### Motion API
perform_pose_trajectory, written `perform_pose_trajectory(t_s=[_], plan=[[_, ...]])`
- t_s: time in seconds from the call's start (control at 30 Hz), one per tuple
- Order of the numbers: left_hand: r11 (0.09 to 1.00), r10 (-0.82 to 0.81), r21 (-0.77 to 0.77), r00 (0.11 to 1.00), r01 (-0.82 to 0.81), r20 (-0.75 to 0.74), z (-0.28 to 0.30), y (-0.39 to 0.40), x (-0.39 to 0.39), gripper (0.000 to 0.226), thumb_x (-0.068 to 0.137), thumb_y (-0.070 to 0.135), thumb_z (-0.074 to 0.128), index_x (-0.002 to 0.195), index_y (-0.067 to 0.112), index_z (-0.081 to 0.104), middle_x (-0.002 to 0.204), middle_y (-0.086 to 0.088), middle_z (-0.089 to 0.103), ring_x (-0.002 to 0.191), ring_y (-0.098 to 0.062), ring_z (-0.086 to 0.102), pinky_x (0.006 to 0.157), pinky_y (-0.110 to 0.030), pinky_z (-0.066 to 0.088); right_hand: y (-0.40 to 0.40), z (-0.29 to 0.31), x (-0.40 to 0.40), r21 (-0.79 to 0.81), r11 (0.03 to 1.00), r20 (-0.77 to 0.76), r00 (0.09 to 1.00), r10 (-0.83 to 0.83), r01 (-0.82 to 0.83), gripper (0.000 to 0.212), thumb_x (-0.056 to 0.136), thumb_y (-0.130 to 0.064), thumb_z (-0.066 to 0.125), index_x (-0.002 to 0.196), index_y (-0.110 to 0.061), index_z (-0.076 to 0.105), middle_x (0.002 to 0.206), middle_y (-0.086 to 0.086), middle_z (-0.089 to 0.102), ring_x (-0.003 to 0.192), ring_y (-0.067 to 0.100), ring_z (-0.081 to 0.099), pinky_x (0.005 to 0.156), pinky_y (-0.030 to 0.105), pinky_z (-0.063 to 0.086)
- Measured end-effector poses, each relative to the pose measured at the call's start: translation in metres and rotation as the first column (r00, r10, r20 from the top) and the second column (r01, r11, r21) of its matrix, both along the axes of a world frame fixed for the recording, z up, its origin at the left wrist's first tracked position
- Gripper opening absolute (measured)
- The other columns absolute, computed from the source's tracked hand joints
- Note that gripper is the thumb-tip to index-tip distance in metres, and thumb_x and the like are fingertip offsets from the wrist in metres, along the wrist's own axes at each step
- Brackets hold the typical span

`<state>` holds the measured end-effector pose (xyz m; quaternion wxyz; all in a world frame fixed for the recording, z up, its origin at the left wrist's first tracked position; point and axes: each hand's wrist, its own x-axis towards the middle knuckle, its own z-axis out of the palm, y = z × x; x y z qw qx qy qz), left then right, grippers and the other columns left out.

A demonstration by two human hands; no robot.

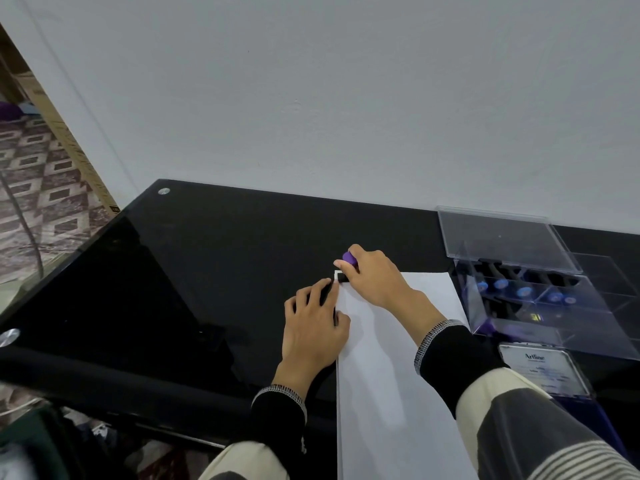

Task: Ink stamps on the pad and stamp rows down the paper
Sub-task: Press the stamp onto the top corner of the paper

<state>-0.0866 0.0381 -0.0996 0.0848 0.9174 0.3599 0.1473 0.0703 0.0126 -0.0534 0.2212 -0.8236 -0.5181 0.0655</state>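
On the black glass table (207,258) are one white paper sheet (381,375), one purple-topped stamp (349,259), one closed Artline ink pad (545,368), one clear open-lidded case (519,247) showing about five blue-capped stamps (524,292), and two hands.

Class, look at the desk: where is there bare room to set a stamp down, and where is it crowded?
Bare: black desk left of the paper and left hand, and behind both hands to the wall. Crowded: right of the paper, with the clear stamp case and ink pad.
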Motion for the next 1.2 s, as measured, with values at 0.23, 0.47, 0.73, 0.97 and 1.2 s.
perform_pose_trajectory(t_s=[0.23,0.47,0.73,0.97,1.2], plan=[[1.0,0.0,-0.029,0.999,0.001,0.045,0.001,0.0,0.001,0.056,0.089,0.04,0.032,0.143,0.024,0.037,0.148,0.007,0.037,0.133,-0.013,0.031,0.11,-0.035,0.023,-0.004,-0.008,-0.006,0.063,0.998,-0.089,0.996,-0.01,0.016,0.026,0.096,-0.037,0.049,0.11,-0.016,0.049,0.084,-0.002,0.054,0.064,0.011,0.052,0.059,0.016,0.044],[0.993,0.041,-0.113,0.993,-0.029,0.11,0.001,0.003,0.001,0.058,0.091,0.047,0.039,0.144,0.025,0.037,0.158,0.007,0.021,0.148,-0.015,-0.002,0.113,-0.039,-0.012,0.005,-0.003,0.002,0.052,0.999,-0.153,0.988,0.009,-0.001,0.026,0.097,-0.036,0.048,0.108,-0.014,0.05,0.083,0.001,0.057,0.064,0.012,0.055,0.056,0.015,0.041],[0.992,0.034,-0.121,0.997,-0.025,0.074,-0.002,0.005,0.002,0.062,0.089,0.058,0.037,0.145,0.032,0.032,0.157,0.011,0.022,0.147,-0.014,0.003,0.112,-0.038,-0.013,-0.003,-0.017,-0.006,0.124,0.992,-0.118,0.993,-0.013,0.028,0.025,0.096,-0.035,0.05,0.112,-0.016,0.048,0.082,-0.004,0.055,0.062,0.009,0.055,0.053,0.012,0.04],[0.993,0.031,-0.116,0.996,-0.022,0.078,-0.002,0.005,0.002,0.06,0.089,0.058,0.037,0.144,0.034,0.033,0.157,0.011,0.021,0.147,-0.014,0.003,0.113,-0.04,-0.012,0.009,-0.01,0.004,0.06,0.998,-0.166,0.986,0.005,0.005,0.021,0.097,-0.037,0.048,0.106,-0.017,0.048,0.078,-0.004,0.053,0.064,0.012,0.056,0.055,0.015,0.041],[0.994,0.03,-0.104,0.996,-0.021,0.079,-0.005,0.006,0.002,0.062,0.088,0.059,0.035,0.144,0.034,0.033,0.156,0.011,0.023,0.147,-0.014,0.005,0.114,-0.042,-0.01,0.0,-0.021,-0.006,0.14,0.99,-0.155,0.988,-0.01,0.032,0.015,0.096,-0.035,0.05,0.103,-0.025,0.043,0.076,-0.01,0.05,0.061,0.009,0.056,0.052,0.011,0.039]])
